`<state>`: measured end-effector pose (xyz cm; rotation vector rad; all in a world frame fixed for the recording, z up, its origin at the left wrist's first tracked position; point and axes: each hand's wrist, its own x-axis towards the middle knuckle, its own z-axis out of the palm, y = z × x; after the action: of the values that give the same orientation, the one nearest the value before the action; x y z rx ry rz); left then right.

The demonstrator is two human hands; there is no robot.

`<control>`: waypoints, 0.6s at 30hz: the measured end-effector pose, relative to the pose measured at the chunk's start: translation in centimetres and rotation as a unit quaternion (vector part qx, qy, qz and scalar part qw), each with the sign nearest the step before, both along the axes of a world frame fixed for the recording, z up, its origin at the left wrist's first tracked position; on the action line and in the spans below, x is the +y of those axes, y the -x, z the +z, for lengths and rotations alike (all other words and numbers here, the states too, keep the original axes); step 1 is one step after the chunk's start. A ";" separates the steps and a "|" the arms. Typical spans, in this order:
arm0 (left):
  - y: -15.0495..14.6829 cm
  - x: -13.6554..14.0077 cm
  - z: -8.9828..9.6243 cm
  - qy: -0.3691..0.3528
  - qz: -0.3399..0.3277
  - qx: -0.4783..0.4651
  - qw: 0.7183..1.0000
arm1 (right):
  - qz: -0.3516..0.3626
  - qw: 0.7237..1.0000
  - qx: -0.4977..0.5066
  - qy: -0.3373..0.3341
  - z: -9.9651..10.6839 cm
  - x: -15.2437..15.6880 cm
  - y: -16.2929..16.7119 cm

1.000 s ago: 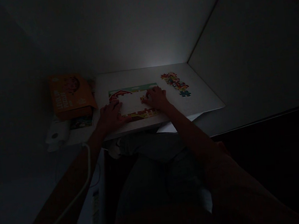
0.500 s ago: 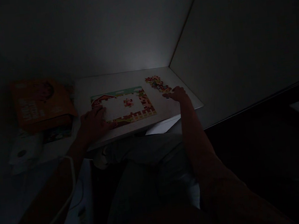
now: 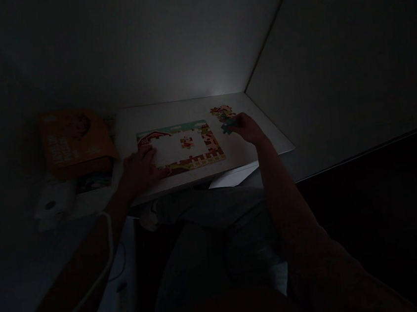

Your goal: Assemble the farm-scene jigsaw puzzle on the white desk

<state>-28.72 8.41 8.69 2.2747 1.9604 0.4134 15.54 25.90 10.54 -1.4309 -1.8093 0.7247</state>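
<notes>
A jigsaw puzzle [image 3: 208,158] lies on the white tabletop, its printed border around a pale middle. One joined or single piece [image 3: 186,142] with a pinkish picture sits within that pale area. My left hand [image 3: 139,169] rests with fingers spread on the puzzle's left edge. Between the fingertips of my right hand [image 3: 247,128] is a teal puzzle piece [image 3: 228,126], held just above the table. Right beside it is a heap of loose puzzle pieces [image 3: 221,111], partly hidden by this hand and the piece.
An orange box [image 3: 76,145] stands at the left of the tabletop [image 3: 166,109], on a dark picture sheet [image 3: 94,182]. A white object with a dark round spot [image 3: 51,204] is at the near left. Walls close in the back and right. The room is very dim.
My right hand has lifted and turned, now showing a teal piece in its fingers by the heap. My left hand stays on the puzzle. The whole view has shifted slightly.
</notes>
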 end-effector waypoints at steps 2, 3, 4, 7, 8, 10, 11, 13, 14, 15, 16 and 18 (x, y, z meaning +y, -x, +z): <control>0.1 0.0 0.0 0.002 -0.002 -0.004 1.000 | 0.057 0.997 -0.041 -0.041 0.7 -0.7 3.1; 0.1 0.0 0.0 0.003 -0.002 -0.005 1.000 | 0.097 0.991 -0.070 -0.052 1.0 -1.2 4.5; 0.1 -0.1 0.0 0.004 -0.003 -0.005 1.000 | 0.152 0.982 -0.096 -0.052 1.3 -1.6 5.7; 0.1 -0.2 0.1 0.001 -0.006 -0.004 1.000 | 0.284 0.945 -0.164 -0.004 1.7 -2.8 7.3; 0.1 -0.3 0.1 -0.001 -0.006 -0.004 1.000 | 0.297 0.938 -0.178 0.009 1.6 -2.9 7.4; 0.0 -0.4 0.2 -0.003 -0.006 -0.004 1.000 | 0.282 0.940 -0.190 0.014 1.4 -2.9 7.3; 0.0 -0.4 0.3 -0.003 -0.006 -0.004 1.000 | 0.266 0.945 -0.191 0.009 1.2 -2.8 7.3; -0.1 -0.5 0.3 -0.002 -0.006 -0.004 1.000 | 0.238 0.951 -0.195 -0.002 0.8 -2.7 7.6; -0.1 -0.5 0.2 -0.002 -0.006 -0.002 1.000 | 0.231 0.952 -0.200 -0.006 0.5 -2.7 7.9; 0.0 -0.4 0.2 -0.001 -0.006 -0.001 1.000 | 0.228 0.951 -0.207 -0.011 0.4 -2.7 8.3; 0.0 -0.4 0.1 -0.001 -0.006 0.000 1.000 | 0.229 0.949 -0.216 -0.018 0.2 -2.8 8.7; 0.1 -0.3 0.0 0.001 -0.004 0.000 1.000 | 0.240 0.942 -0.234 -0.035 0.0 -3.2 9.5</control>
<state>-28.77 8.08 8.65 2.2803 1.9487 0.4100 6.04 22.69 10.49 -1.1868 -2.5803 0.5690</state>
